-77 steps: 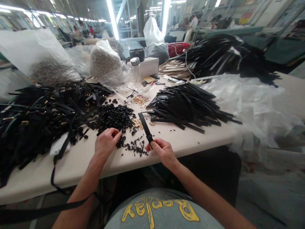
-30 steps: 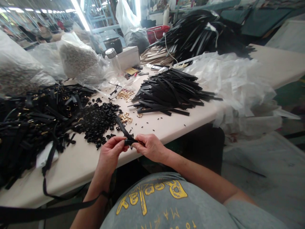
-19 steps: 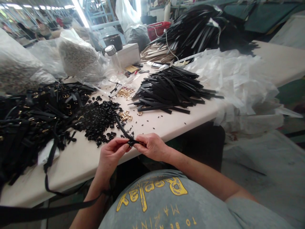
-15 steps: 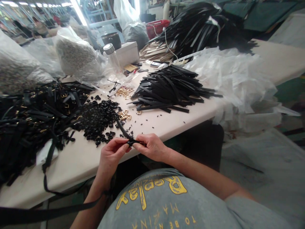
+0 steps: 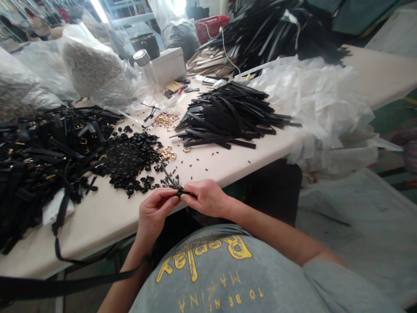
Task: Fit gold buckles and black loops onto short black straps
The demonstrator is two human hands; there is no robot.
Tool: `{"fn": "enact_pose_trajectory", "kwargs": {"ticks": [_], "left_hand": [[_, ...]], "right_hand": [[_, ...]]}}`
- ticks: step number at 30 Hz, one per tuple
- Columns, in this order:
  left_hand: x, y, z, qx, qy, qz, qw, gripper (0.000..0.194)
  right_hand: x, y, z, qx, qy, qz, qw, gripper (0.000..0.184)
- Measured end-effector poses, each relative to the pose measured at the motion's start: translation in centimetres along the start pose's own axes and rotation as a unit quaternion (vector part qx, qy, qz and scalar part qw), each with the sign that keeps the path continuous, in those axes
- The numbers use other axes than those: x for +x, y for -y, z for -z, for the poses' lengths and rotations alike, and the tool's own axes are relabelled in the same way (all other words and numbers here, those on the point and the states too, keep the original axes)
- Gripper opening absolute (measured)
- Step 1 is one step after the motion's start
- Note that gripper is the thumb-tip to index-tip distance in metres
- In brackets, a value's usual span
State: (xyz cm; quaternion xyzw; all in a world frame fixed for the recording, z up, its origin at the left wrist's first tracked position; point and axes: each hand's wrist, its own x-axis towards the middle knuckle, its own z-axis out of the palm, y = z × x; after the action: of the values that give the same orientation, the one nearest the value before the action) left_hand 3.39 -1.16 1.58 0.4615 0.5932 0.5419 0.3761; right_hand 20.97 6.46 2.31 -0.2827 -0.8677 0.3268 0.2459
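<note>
Both hands meet over the table's front edge on one narrow black strap [image 5: 168, 175]. My left hand [image 5: 155, 209] pinches it between thumb and fingertips, right where the two hands come together. Wrapped around the strap's near end is my right hand [image 5: 208, 198], its thumb close to the left fingertips. The strap's free end points up and away over small black pegs [image 5: 174, 170]. What lies between the fingertips is mostly hidden. Nearby are a heap of small black loops [image 5: 132, 156] and gold buckles [image 5: 167, 153].
Finished-looking black straps with gold buckles [image 5: 48, 152] are heaped at left. Loose black strips [image 5: 228, 115] lie beyond my right hand. Crumpled plastic sheeting [image 5: 312, 95] hangs over the table edge at right. Filled clear bags [image 5: 91, 65] and a glass bottle [image 5: 145, 65] stand behind.
My right hand first held the strap alone while my left was at the loop heap. Both hands then joined on the strap; lately they have barely moved, while the view has tilted down.
</note>
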Motion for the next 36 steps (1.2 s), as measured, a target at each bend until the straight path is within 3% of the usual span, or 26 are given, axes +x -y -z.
{"fn": "enact_pose_trajectory", "kwargs": {"ticks": [4,9,15,19,23,26,31,36], "left_hand": [[-0.5,0.4,0.1,0.003,0.011,0.015,1.000,0.018],[-1.0,0.5,0.1,0.015,0.015,0.001,1.000,0.012],[-1.9,0.9,0.0,-0.059,0.015,0.009,0.998,0.011],[-2.4,1.5,-0.3,-0.065,-0.017,0.018,0.998,0.012],[-2.4,2.1,-0.8,-0.061,-0.029,0.027,0.997,0.016],[-2.3,2.5,-1.3,-0.079,-0.042,0.029,0.996,0.016],[-2.3,2.5,-1.9,-0.134,-0.066,0.061,0.987,0.016],[-2.7,2.2,-2.3,-0.188,-0.088,0.081,0.975,0.020]], "right_hand": [[-0.8,-0.7,-0.3,0.086,0.038,0.005,0.996,0.024],[-1.1,-0.8,-1.2,0.101,0.053,0.004,0.993,0.023],[-1.0,-1.0,-1.6,0.148,0.048,-0.022,0.988,0.022],[-1.2,-1.2,-1.8,0.151,0.050,0.001,0.987,0.022],[-1.2,-1.0,-2.3,0.171,0.030,-0.019,0.985,0.027],[-1.2,-0.8,-2.0,0.233,0.029,-0.052,0.971,0.022],[-1.4,-0.6,-1.4,0.356,0.080,-0.100,0.926,0.020],[-2.1,-0.4,-2.4,0.379,0.013,-0.143,0.914,0.030]]}}
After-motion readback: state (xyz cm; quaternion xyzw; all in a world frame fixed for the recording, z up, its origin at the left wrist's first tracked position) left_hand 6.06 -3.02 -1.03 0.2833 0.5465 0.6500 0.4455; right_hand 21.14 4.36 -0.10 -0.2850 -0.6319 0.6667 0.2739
